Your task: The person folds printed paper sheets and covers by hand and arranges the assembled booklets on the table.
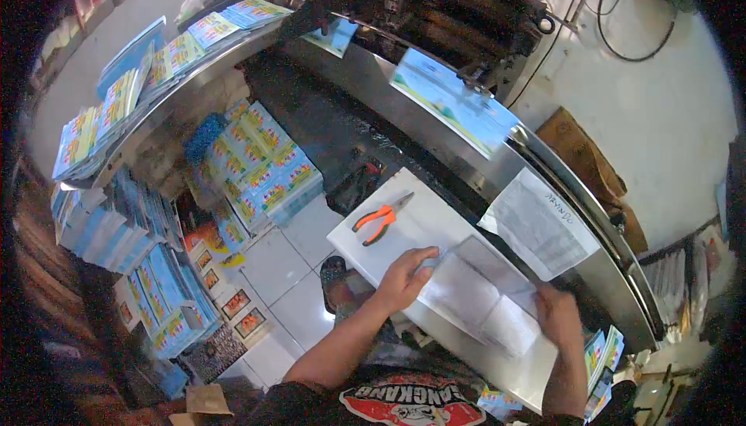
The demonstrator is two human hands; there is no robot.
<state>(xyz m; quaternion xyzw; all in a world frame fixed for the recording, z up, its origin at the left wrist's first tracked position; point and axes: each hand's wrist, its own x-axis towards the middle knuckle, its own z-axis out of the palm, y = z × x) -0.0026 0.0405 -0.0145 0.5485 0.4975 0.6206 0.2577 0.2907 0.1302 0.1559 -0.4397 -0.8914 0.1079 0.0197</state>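
On a white board in front of me lies a clear plastic bag with a white, paper-like layer in or under it. My left hand grips its left corner between thumb and fingers, where a bit of light blue shows. At the opposite edge, my right hand closes on the plastic, slightly smeared by motion; its fingertips are partly hidden. Pliers with orange and black handles rest near the board's far left corner, apart from both hands.
A machine stands ahead, with a printed blue sheet on its metal edge. A plastic-covered paper marked "ARVINDO" lies right of the board. Stacks of printed sheets stand on the tiled floor and a shelf at left.
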